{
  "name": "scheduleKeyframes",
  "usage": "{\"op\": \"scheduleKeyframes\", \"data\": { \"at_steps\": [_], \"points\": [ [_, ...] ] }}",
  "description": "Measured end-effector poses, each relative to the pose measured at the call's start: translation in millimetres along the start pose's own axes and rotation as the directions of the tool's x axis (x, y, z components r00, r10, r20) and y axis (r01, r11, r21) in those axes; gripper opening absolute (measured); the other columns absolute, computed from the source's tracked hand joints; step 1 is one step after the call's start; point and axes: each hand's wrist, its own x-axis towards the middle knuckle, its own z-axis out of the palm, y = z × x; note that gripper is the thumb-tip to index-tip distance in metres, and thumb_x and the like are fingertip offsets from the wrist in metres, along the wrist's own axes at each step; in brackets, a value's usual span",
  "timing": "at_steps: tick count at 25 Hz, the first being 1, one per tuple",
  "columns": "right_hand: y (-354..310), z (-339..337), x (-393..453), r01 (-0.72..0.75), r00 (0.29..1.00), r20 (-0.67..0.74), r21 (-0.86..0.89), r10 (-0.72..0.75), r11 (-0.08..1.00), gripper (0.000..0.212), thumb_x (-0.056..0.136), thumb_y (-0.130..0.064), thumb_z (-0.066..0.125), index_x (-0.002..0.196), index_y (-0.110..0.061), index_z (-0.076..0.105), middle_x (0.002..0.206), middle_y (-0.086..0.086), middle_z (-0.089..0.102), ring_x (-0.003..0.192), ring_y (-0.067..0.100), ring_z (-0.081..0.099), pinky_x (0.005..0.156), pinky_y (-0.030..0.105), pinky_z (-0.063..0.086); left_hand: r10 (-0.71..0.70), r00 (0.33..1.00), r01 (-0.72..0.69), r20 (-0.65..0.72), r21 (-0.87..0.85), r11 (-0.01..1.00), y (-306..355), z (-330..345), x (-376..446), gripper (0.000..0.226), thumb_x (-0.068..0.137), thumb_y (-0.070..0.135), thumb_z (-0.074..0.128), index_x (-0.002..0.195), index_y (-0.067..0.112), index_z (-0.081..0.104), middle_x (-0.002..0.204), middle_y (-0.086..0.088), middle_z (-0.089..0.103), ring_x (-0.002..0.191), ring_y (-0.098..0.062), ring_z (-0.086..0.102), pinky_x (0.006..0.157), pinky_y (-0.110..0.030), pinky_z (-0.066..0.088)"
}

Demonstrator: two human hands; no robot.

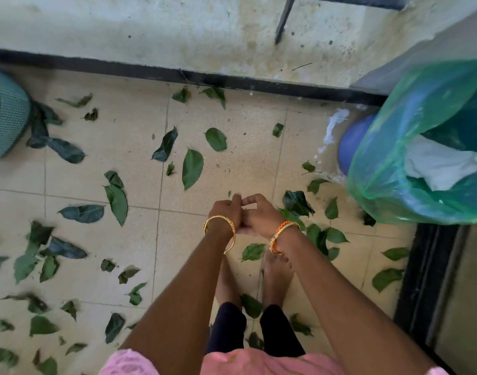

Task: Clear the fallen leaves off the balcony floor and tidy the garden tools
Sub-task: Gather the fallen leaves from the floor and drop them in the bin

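Note:
Several green leaves lie scattered over the beige tiled floor (pixel 140 112), one large leaf (pixel 192 168) just ahead of my hands. My left hand (pixel 224 212) and my right hand (pixel 256 213) meet in front of me above the floor, fingers curled and touching each other. Whether a small bit of leaf sits between the fingers cannot be told. A gold bangle circles the left wrist, an orange and gold one the right. My bare feet stand below the hands among the leaves.
A blue bin (pixel 352 143) lined with a green plastic bag (pixel 410 123) stands at the right, white paper inside. A teal woven basket (pixel 4 117) is at the left edge. A stained wall with a black skirting (pixel 177 74) runs ahead; a dark door track (pixel 421 280) is at the right.

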Motion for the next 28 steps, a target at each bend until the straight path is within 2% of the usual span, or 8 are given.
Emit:
{"op": "scheduleKeyframes", "data": {
  "at_steps": [4,6,8,11,14,20,25,28],
  "points": [
    [-4,-7,-6,-0.012,0.997,-0.073,-0.192,-0.002,0.981,0.029,0.078,0.004,0.062,0.099,-0.011,0.051,0.074,0.01,0.062,0.06,0.018,0.061,0.057,0.033,0.058,0.0,0.997,0.003,-0.078,0.04,0.999,-9,4,-8,0.048,0.1,0.031,0.038,0.062,0.008,0.055,0.072,-0.015,0.061,0.075,-0.03,0.058,0.074,-0.036,0.046],
    [-3,-20,-3,0.091,0.961,-0.197,-0.431,-0.192,0.898,0.014,0.073,-0.011,0.072,0.079,-0.014,0.061,0.069,0.003,0.063,0.062,0.018,0.061,0.057,0.031,0.055,0.024,0.995,-0.016,-0.095,0.084,0.996,-13,4,-10,0.048,0.101,0.031,0.037,0.075,0.002,0.064,0.081,-0.018,0.066,0.079,-0.03,0.06,0.075,-0.033,0.045],
    [1,-44,6,0.172,0.88,-0.255,-0.617,-0.401,0.768,0.009,0.079,-0.007,0.066,0.086,-0.013,0.066,0.086,0.007,0.063,0.08,0.022,0.061,0.07,0.034,0.053,0.059,0.994,-0.045,-0.093,0.144,0.989,-16,2,-10,0.045,0.101,0.032,0.038,0.092,-0.001,0.067,0.09,-0.017,0.068,0.081,-0.027,0.06,0.075,-0.03,0.043],
    [6,-95,36,0.018,0.867,-0.164,-0.934,-0.471,0.358,0.065,0.08,0.011,0.049,0.139,-0.015,0.042,0.146,0.016,0.031,0.131,0.037,0.032,0.103,0.045,0.041,0.096,0.99,-0.075,-0.1,0.198,0.977,-22,0,-1,0.043,0.099,0.039,0.041,0.101,0.002,0.063,0.093,-0.015,0.064,0.083,-0.025,0.054,0.073,-0.03,0.038],
    [13,-139,63,-0.102,0.878,-0.155,-0.985,-0.454,0.14,0.089,0.075,0.015,0.055,0.147,-0.028,0.024,0.157,0.01,0.003,0.139,0.043,0.012,0.104,0.054,0.038,0.094,0.991,-0.077,-0.095,0.166,0.983,-24,3,12,0.05,0.098,0.044,0.041,0.085,0.005,0.068,0.074,-0.006,0.062,0.072,-0.022,0.055,0.071,-0.029,0.04],
    [49,-173,87,-0.028,0.853,-0.179,-0.954,-0.49,0.299,0.056,0.091,0.001,0.048,0.143,-0.019,0.038,0.155,0.011,0.018,0.14,0.036,0.017,0.113,0.045,0.023,0.055,0.992,-0.039,-0.11,0.148,0.988,-27,18,24,0.052,0.099,0.044,0.038,0.069,0.01,0.064,0.06,0.001,0.054,0.059,-0.014,0.049,0.066,-0.028,0.037],
    [49,-169,96,0.013,0.706,-0.172,-0.967,-0.687,0.256,0.036,0.065,0.024,0.061,0.098,0.01,0.066,0.097,0.028,0.059,0.086,0.045,0.057,0.072,0.044,0.052,0.065,0.994,-0.048,-0.084,0.195,0.98,-25,26,20,0.053,0.099,0.043,0.038,0.059,0.012,0.054,0.059,-0.001,0.053,0.057,-0.017,0.047,0.065,-0.029,0.037],
    [39,-169,100,-0.027,0.754,-0.182,-0.969,-0.632,0.247,0.023,0.076,0.016,0.053,0.096,0.011,0.065,0.098,0.029,0.056,0.089,0.042,0.056,0.074,0.042,0.046,0.065,0.997,-0.053,-0.049,0.226,0.973,-18,32,19,0.054,0.099,0.043,0.037,0.057,0.013,0.052,0.056,-0.002,0.05,0.056,-0.017,0.046,0.066,-0.029,0.037]
  ]
}}
